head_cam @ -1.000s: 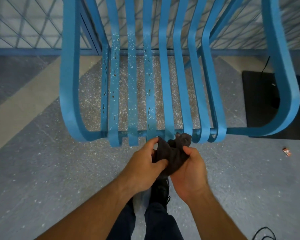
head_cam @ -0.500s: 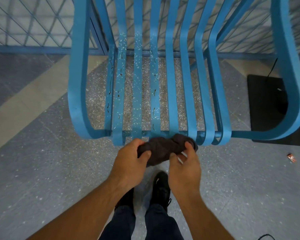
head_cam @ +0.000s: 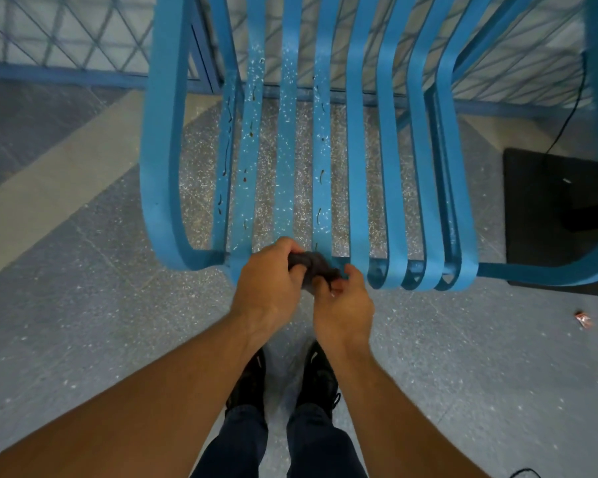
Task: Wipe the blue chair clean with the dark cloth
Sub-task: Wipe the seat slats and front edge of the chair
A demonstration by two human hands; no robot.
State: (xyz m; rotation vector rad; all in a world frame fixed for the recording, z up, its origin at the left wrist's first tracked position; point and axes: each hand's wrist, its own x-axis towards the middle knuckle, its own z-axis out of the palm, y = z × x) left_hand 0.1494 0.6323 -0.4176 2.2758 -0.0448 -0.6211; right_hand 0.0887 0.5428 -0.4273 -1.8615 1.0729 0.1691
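A speckled grey floor (head_cam: 83,305) is seen from above, and on it a blue chair (head_cam: 356,150) of curved flat slats is stood before a lattice fence (head_cam: 66,32). The chair's left-hand slats are dotted with white specks and marked by short dark streaks, while the slats to the right are shown plain blue. A black mat (head_cam: 549,208) is laid on the floor behind the chair's right side. The left hand (head_cam: 268,284) and the right hand (head_cam: 344,305) are held together at the front edge of the seat, above a pair of black shoes (head_cam: 320,374). A dark cloth (head_cam: 313,265) is bunched between them, pressed against the front rail at the foot of the middle slats; the left fingers are curled over its top and it is grasped from below by the right thumb and fingers. A small red wrapper (head_cam: 583,319) is left on the floor well to the right. Compared with half a second ago, the hands have been drawn closer together and raised towards the rail, and the cloth, then stretched wide below it, has been gathered into a tighter wad.
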